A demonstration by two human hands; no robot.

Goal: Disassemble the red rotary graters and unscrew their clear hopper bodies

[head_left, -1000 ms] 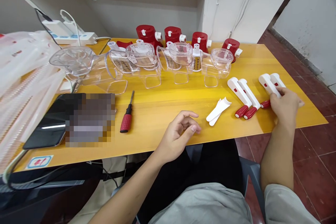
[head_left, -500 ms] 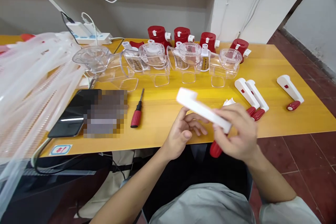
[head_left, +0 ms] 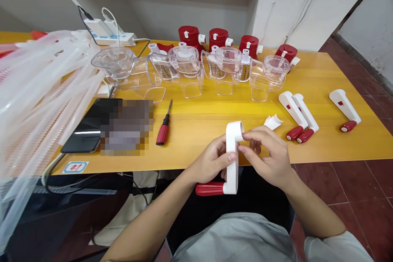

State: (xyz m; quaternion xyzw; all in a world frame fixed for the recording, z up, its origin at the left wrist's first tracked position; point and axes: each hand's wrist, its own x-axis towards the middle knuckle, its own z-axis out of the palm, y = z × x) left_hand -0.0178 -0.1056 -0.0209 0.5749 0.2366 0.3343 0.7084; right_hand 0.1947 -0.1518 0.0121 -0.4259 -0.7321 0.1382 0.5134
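A white crank handle [head_left: 231,163] with a red grip stands upright in front of me at the table's near edge. My left hand [head_left: 211,159] grips its white arm from the left, thumb on the front. My right hand [head_left: 268,157] touches its upper end from the right with its fingertips. Three more white crank handles [head_left: 296,110] [head_left: 344,108] lie on the yellow table [head_left: 196,131] to the right. A small white curved piece [head_left: 273,122] lies just beyond my right hand.
Clear plastic grater housings [head_left: 187,65] and red bases [head_left: 219,39] stand in rows at the back. A red-handled screwdriver [head_left: 163,129] and a dark phone [head_left: 84,131] lie to the left. Stacked clear plastic bags [head_left: 37,86] and a power strip [head_left: 110,35] are at far left.
My right hand picked one crank handle from the right side of the table and carried it to the middle. My left hand rose and took hold; the handle now stands upright.
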